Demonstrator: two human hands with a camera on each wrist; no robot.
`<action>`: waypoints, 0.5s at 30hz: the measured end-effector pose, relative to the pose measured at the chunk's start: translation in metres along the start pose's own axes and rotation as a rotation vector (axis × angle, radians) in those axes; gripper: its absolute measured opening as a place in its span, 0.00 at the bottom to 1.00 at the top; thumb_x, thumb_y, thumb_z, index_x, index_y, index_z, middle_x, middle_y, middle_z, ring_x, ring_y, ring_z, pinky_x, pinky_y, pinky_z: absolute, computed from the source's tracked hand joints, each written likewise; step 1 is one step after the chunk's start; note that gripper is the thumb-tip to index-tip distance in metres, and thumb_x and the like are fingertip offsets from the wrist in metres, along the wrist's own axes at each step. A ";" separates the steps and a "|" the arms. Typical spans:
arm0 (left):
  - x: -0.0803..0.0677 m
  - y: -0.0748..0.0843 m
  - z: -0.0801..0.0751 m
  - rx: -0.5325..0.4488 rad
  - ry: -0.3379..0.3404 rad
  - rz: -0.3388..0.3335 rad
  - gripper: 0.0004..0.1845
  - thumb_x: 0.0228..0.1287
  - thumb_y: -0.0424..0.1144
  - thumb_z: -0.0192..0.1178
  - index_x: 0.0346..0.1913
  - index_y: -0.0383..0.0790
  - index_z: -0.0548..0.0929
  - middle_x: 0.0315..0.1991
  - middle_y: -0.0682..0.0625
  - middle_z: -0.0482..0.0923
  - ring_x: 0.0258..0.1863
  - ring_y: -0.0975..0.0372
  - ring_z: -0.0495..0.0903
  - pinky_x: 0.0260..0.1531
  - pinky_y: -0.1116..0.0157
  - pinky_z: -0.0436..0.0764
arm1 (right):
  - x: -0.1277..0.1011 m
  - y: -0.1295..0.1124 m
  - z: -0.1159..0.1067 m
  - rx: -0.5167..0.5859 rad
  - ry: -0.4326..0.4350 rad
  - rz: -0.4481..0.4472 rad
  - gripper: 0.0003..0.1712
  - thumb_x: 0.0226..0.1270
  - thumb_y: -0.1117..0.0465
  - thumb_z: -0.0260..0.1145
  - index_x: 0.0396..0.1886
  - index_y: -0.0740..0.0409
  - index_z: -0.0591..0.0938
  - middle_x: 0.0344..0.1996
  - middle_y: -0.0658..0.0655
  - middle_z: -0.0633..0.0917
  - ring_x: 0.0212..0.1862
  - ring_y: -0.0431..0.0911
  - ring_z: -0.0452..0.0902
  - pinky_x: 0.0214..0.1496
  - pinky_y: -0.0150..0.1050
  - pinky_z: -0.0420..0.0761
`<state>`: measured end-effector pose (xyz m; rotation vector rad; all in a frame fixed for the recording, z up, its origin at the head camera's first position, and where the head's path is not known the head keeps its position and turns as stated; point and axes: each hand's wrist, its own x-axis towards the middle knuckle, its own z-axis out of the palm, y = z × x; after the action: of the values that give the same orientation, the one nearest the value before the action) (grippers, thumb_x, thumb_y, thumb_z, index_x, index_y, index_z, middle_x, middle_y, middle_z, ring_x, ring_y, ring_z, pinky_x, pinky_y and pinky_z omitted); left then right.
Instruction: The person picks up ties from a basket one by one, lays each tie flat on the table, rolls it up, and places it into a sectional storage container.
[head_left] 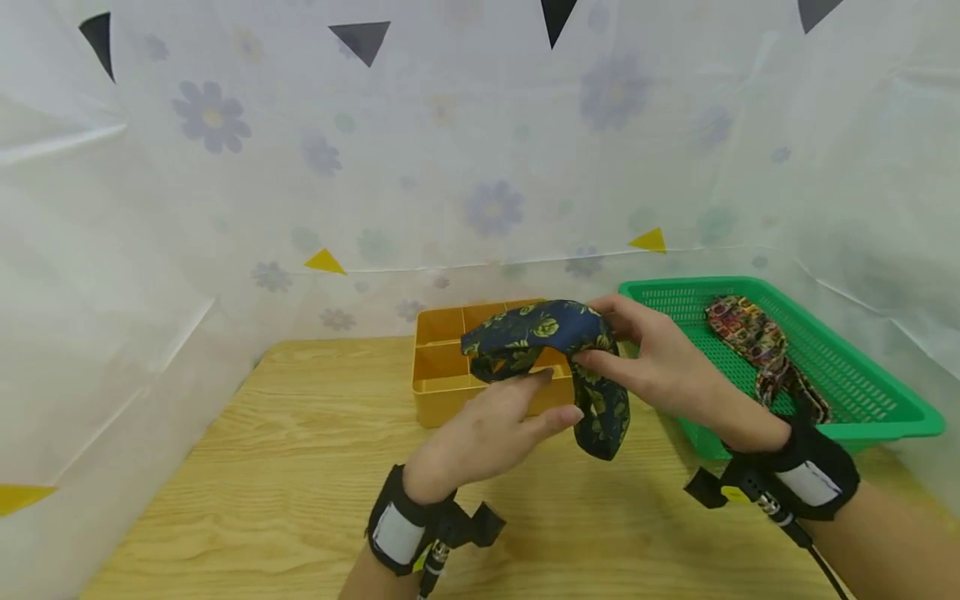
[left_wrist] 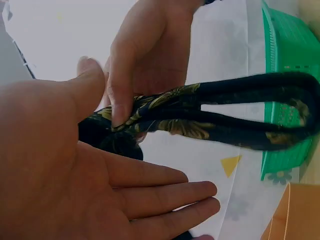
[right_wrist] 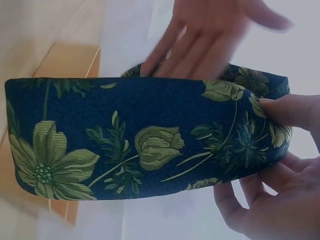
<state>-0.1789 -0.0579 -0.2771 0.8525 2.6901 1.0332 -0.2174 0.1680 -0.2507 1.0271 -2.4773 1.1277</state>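
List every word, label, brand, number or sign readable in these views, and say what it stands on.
None can be read.
Navy floral tie: leaf and flower pattern only.
Patterned tie in the green basket: print too small to tell.
Wristband patches: blank white.
Yellow organizer box: unmarked.

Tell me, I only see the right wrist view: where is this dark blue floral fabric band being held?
Observer: The dark blue floral fabric band hangs above a yellow plastic divided box.
Operator: Which hand grips it?
Observer: The right hand pinches it; the left hand lies flat-fingered under it.
Operator: Anything else nearby?
Observer: A green plastic mesh basket holds a multicoloured patterned fabric strip.
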 end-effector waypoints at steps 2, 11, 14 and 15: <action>-0.001 0.000 -0.001 -0.078 0.006 0.014 0.40 0.71 0.70 0.35 0.78 0.51 0.56 0.70 0.52 0.70 0.62 0.63 0.77 0.61 0.62 0.77 | -0.005 -0.004 0.007 0.061 0.013 0.000 0.21 0.69 0.61 0.67 0.60 0.52 0.75 0.47 0.52 0.84 0.44 0.36 0.83 0.41 0.34 0.82; -0.005 0.006 -0.001 -0.364 0.177 0.105 0.38 0.67 0.73 0.41 0.62 0.46 0.73 0.36 0.52 0.72 0.34 0.64 0.74 0.44 0.66 0.78 | -0.017 -0.011 0.030 0.429 -0.119 0.072 0.22 0.71 0.64 0.64 0.61 0.58 0.68 0.50 0.61 0.83 0.47 0.44 0.84 0.45 0.39 0.85; -0.004 0.008 0.001 -0.380 0.241 0.150 0.28 0.73 0.64 0.46 0.56 0.44 0.73 0.43 0.51 0.73 0.43 0.62 0.75 0.45 0.65 0.78 | -0.015 -0.009 0.034 0.503 -0.209 0.087 0.24 0.72 0.64 0.62 0.64 0.58 0.67 0.54 0.62 0.80 0.52 0.45 0.82 0.48 0.41 0.85; -0.003 0.008 0.002 -0.376 0.263 0.156 0.24 0.75 0.61 0.46 0.54 0.43 0.72 0.42 0.49 0.72 0.41 0.61 0.75 0.42 0.65 0.77 | -0.015 -0.008 0.034 0.478 -0.226 0.083 0.23 0.72 0.64 0.62 0.64 0.57 0.68 0.54 0.61 0.79 0.53 0.45 0.82 0.51 0.41 0.84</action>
<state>-0.1717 -0.0533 -0.2738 0.9134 2.5205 1.7275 -0.1983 0.1472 -0.2762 1.2395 -2.4932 1.7795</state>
